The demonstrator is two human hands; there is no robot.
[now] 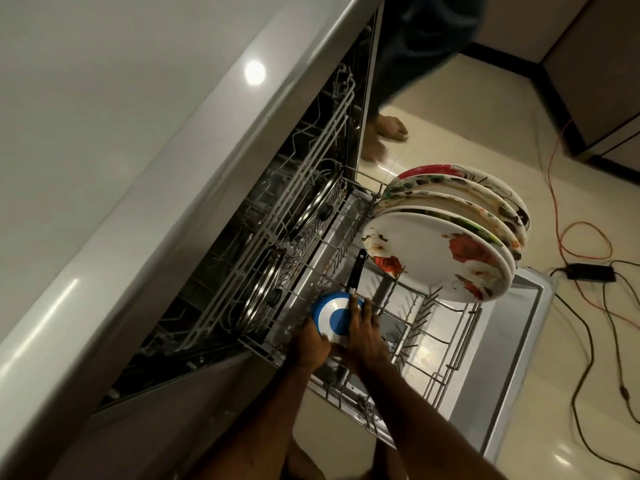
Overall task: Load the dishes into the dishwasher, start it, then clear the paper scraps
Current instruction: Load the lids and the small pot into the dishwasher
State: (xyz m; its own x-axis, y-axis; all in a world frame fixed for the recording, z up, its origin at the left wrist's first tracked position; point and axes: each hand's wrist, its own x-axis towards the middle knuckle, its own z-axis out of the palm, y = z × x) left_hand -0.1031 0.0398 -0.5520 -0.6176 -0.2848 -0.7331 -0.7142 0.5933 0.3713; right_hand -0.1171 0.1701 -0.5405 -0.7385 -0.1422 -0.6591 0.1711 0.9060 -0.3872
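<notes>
A small blue and white frying pan [330,315] with a black handle stands on edge in the pulled-out lower rack [446,344] of the open dishwasher. My left hand [309,342] grips the pan's lower left rim. My right hand [363,329] lies over the pan's right side, fingers spread across its base. Several floral plates [446,251] stand upright in the rack's far end. Two steel lids [263,296] with black knobs sit in the upper rack, further in.
The open dishwasher door [512,368] lies flat under the rack. A white countertop [104,168] overhangs at left. Another person's bare foot [389,128] stands on the tiled floor beyond. Orange and black cables [585,306] and a black adapter trail across the floor at right.
</notes>
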